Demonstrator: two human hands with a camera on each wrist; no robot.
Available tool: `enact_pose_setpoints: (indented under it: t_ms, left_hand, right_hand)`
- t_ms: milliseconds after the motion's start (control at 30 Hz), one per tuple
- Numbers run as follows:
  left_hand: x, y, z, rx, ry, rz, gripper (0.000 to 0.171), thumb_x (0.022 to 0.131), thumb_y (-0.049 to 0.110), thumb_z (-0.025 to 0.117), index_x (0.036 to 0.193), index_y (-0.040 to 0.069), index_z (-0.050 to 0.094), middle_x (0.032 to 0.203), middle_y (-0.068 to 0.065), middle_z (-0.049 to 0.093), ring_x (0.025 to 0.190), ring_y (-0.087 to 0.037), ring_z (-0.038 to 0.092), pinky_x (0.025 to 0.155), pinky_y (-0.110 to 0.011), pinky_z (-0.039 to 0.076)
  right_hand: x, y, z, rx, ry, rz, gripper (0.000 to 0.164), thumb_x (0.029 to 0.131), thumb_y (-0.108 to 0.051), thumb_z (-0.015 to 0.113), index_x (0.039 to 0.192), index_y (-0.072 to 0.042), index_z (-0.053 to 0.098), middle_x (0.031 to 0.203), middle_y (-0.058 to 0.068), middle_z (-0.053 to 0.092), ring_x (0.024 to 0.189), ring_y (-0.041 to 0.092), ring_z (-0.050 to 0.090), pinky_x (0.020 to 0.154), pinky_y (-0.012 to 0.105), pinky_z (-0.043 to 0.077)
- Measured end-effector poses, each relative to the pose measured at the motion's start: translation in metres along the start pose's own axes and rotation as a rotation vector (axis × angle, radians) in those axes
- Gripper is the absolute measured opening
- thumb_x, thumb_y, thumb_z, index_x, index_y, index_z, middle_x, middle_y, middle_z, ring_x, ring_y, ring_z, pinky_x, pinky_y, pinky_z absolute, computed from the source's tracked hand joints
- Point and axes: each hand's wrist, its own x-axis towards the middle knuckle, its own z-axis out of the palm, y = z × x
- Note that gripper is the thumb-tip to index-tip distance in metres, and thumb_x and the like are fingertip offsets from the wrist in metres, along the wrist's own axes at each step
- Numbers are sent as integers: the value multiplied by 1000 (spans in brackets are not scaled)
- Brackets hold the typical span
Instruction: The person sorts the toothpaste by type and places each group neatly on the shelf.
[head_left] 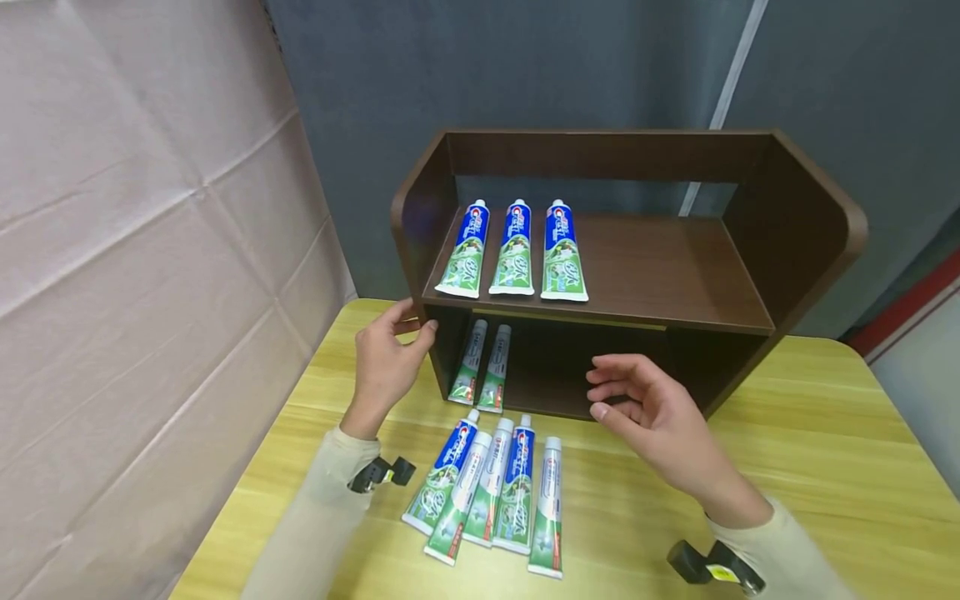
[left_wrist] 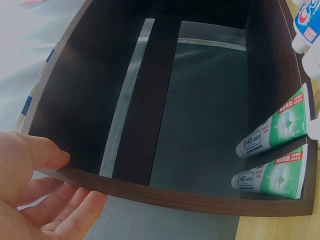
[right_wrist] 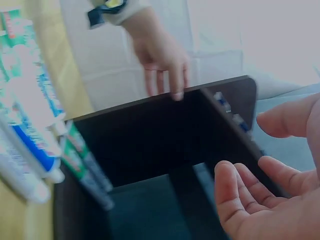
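1. Clamped between the thumb and fingers of the left hand [head_left: 388,358] is the left side panel [head_left: 422,221] of a dark brown wooden two-level shelf [head_left: 660,267]; the thumb lies on the inner face, the fingers on the outer. A black wrist camera [head_left: 372,475] sits over the pale beige sleeve [head_left: 315,517].
2. Just right of that hand, two slim silver-and-green toothpaste tubes [head_left: 470,362] lie side by side on the lower level, caps toward the back, with a narrow gap between them.
3. In front of the shelf, five more tubes lie on a light yellow wood-grain table [head_left: 825,467], caps toward the shelf: a blue-and-green tube [head_left: 442,471], two white-and-green tubes [head_left: 489,483], another blue-and-green one [head_left: 516,492] and another white-and-green one [head_left: 550,508]. The first four crowd together at differing slants.
4. On the left half of the upper level, three wide blue-and-green tubes [head_left: 514,250] lie in a row, apart from one another, caps toward the back.
5. Before the lower opening hangs the right hand [head_left: 660,417], its fingers loosely bent, thumb and fingertips apart, holding nothing.
6. At the far right runs a red strip [head_left: 911,300], beyond the table's edge.
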Motion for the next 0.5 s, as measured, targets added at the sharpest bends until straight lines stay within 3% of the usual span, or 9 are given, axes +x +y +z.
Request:
enact_pose_setpoints:
  t_ms: [267, 500]
  left_hand:
    - [-1, 2, -1, 1, -2, -9, 36, 96, 20, 78, 130, 11, 74, 120, -11, 79, 103, -30, 78, 80, -46, 67]
    - [-1, 2, -1, 7, -4, -12, 36, 96, 21, 78, 131, 11, 74, 120, -11, 79, 104, -30, 78, 81, -46, 67]
  right_hand:
    - [-13, 35, 18, 51, -20, 114, 52, 99, -2, 71, 146, 0, 49, 125, 14, 64, 105, 16, 68, 86, 21, 62]
    - [-22, 66, 34, 27, -60, 237, 66, 93, -1, 76, 151, 4, 45, 124, 24, 62, 98, 14, 68, 78, 24, 61]
